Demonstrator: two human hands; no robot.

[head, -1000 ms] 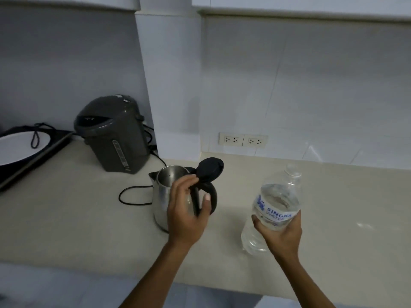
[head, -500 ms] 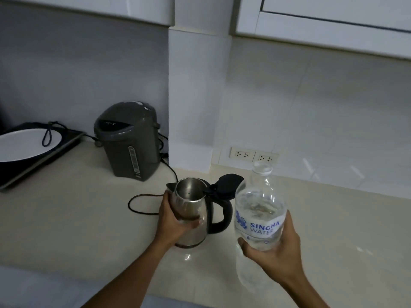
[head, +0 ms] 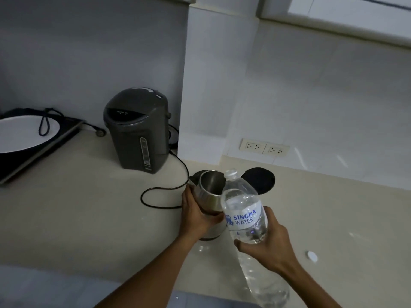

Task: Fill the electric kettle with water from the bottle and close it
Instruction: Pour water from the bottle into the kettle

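A steel electric kettle (head: 209, 192) stands on the beige counter (head: 89, 214), its black lid (head: 259, 180) flipped up and back. My left hand (head: 198, 215) wraps around the kettle's body from the near left side. My right hand (head: 268, 243) grips a clear water bottle (head: 243, 210) with a blue-lettered label. The bottle is tilted, its uncapped neck resting over the kettle's open rim on the right. A small white cap (head: 311, 256) lies on the counter to the right.
A dark grey hot-water dispenser (head: 139, 130) stands behind the kettle, its black cord (head: 162, 190) looping across the counter. A black tray holding a white plate (head: 20, 134) sits at far left. Two wall sockets (head: 264, 147) are on the back wall.
My right hand has swung the bottle left and tipped its neck over the kettle's opening. My left hand moved from the lid to the kettle's body and stays there.
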